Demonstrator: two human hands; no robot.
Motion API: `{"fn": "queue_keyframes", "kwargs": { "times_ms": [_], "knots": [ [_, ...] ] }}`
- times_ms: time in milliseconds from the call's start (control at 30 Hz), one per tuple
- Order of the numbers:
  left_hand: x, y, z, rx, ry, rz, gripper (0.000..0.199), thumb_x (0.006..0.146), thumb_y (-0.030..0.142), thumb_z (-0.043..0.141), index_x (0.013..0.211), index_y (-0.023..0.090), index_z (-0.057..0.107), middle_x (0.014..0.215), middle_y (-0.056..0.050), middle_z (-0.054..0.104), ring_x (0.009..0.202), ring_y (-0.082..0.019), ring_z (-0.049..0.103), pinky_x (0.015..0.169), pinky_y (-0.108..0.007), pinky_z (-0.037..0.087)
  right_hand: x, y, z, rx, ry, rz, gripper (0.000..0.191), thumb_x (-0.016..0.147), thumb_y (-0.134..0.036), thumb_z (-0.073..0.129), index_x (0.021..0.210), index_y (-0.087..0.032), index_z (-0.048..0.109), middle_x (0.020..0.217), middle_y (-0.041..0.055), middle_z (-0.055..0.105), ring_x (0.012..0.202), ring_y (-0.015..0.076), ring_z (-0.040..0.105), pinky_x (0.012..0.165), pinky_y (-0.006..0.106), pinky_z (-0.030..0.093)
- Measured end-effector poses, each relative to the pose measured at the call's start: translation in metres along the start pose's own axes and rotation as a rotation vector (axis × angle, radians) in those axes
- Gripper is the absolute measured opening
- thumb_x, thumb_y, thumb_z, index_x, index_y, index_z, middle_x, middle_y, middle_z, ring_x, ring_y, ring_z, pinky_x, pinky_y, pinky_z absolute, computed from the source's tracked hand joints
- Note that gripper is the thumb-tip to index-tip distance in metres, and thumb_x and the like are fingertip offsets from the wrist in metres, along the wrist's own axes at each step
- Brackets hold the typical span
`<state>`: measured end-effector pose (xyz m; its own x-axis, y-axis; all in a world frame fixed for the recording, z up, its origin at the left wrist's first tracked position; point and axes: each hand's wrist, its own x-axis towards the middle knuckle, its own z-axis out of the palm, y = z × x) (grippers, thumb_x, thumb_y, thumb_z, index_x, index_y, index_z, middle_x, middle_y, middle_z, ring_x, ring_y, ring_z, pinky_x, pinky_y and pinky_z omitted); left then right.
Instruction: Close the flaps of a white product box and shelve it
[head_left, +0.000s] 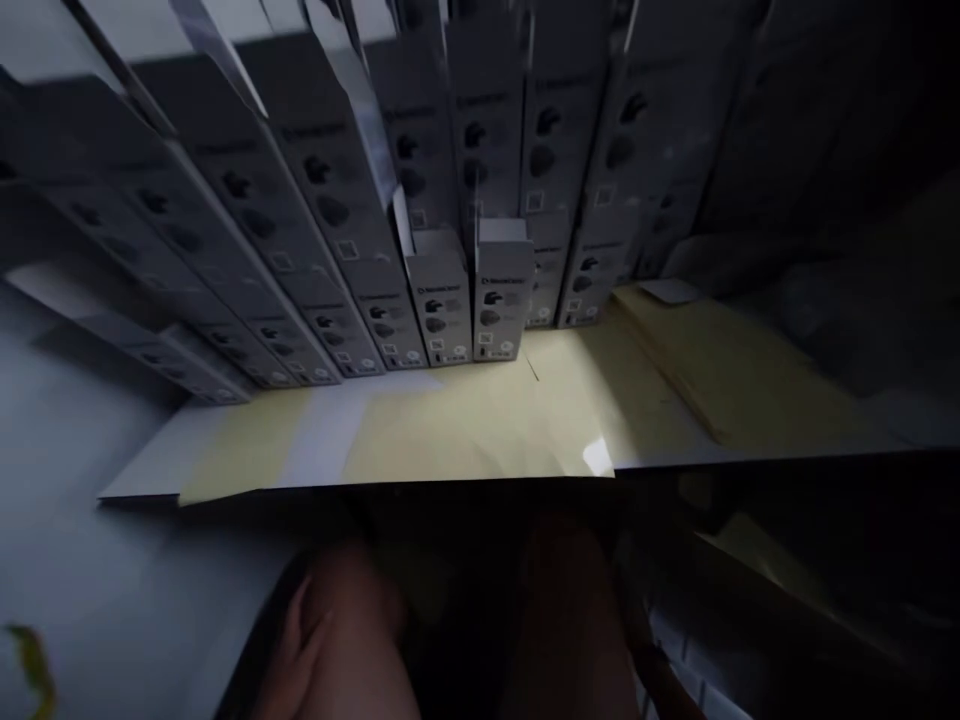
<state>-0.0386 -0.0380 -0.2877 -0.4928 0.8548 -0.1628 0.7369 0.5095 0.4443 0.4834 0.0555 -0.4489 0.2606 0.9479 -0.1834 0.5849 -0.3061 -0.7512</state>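
My left hand point(294, 655) rests against the side of my bare left leg point(352, 640), fingers apart and holding nothing. To the right of my other leg point(574, 620), what looks like my right hand point(637, 620) is lost in deep shadow, with a dark band near the wrist; its fingers cannot be made out. Both are below the front edge of a shelf or table point(157, 465). Tall printed boxes stand in rows on it. A short box point(501, 300) with a pale raised flap stands at the front, beside a similar box point(442, 315).
Yellow paper sheets point(465, 425) cover the surface in front of the boxes. A flat yellowish stack point(735, 370) lies to the right. White box-like shapes point(694, 650) show dimly at the lower right. A pale wall point(67, 570) is at the left.
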Motion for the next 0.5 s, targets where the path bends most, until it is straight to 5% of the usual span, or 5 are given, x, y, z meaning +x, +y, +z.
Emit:
{"fn": "queue_keyframes", "kwargs": {
  "times_ms": [167, 267, 367, 500],
  "knots": [
    [0.015, -0.003, 0.015, -0.15, -0.104, -0.059, 0.093, 0.077, 0.057, 0.042, 0.156, 0.014, 0.018, 0.162, -0.009, 0.022, 0.152, -0.022, 0.023, 0.128, -0.032, 0.019, -0.007, -0.005, -0.018, 0.146, -0.069, -0.079, 0.036, 0.062, -0.055, 0.049, 0.072, -0.03, 0.073, 0.085, 0.0113, 0.075, 0.091, 0.0378, 0.071, 0.083, 0.047, 0.057],
    [0.032, 0.003, 0.007, -0.257, -0.326, -0.089, 0.1, 0.061, 0.065, 0.056, 0.148, 0.017, 0.04, 0.159, -0.009, 0.031, 0.15, -0.026, 0.027, 0.125, -0.032, 0.026, -0.017, -0.016, -0.038, 0.197, 0.019, -0.079, 0.031, 0.063, -0.058, 0.053, 0.068, -0.034, 0.072, 0.076, 0.0108, 0.073, 0.082, 0.0381, 0.072, 0.072, 0.047, 0.058],
    [0.039, 0.034, -0.046, -0.347, -0.492, -0.024, 0.084, 0.051, 0.068, 0.068, 0.116, 0.015, 0.067, 0.135, -0.015, 0.059, 0.137, -0.034, 0.047, 0.121, -0.041, 0.035, -0.027, -0.051, -0.074, 0.135, 0.2, -0.155, 0.04, 0.066, -0.069, 0.052, 0.064, -0.033, 0.068, 0.071, 0.0129, 0.07, 0.072, 0.0373, 0.07, 0.064, 0.046, 0.058],
    [0.015, 0.1, -0.153, -0.655, -0.037, 0.214, 0.049, 0.08, 0.053, 0.059, 0.105, 0.011, 0.065, 0.109, -0.011, 0.069, 0.103, -0.023, 0.065, 0.09, -0.034, 0.053, -0.035, -0.131, -0.133, -0.017, 0.348, -0.406, 0.056, 0.088, -0.066, 0.038, 0.095, -0.02, 0.071, 0.099, 0.0194, 0.07, 0.097, 0.0345, 0.069, 0.087, 0.05, 0.057]
  ]
}}
